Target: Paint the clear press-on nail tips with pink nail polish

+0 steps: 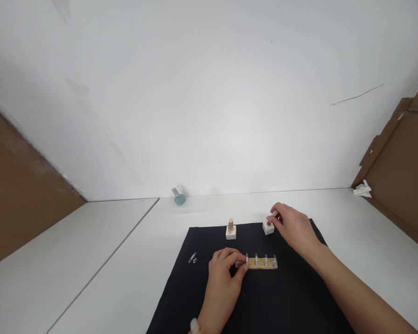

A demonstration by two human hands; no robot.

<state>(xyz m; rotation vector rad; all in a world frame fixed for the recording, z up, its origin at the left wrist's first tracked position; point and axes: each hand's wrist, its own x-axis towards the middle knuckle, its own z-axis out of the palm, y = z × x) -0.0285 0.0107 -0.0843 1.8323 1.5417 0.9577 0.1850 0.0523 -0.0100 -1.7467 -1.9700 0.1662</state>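
Note:
My left hand (225, 273) pinches the left end of a pale wooden-looking strip (261, 266), close to one of the clear nail tips standing on it. Several such nail tips (266, 260) rise along the strip. At the far right of the black mat, my right hand (294, 227) has its fingertips closed round the pink cap of a nail polish bottle (269, 223), which is set in a white square block (268, 229). Whether that cap is loose from its bottle cannot be seen. Another pink-capped nail polish bottle (230, 225) stands upright in a second white block (231, 234).
The black mat (285, 297) covers the middle of the white table (118, 287). A loose clear piece (192, 257) lies on its left side. Against the back wall leans a teal bottle (179, 199). Crumpled white tissue (362, 189) sits by the brown right-hand panel (404, 167).

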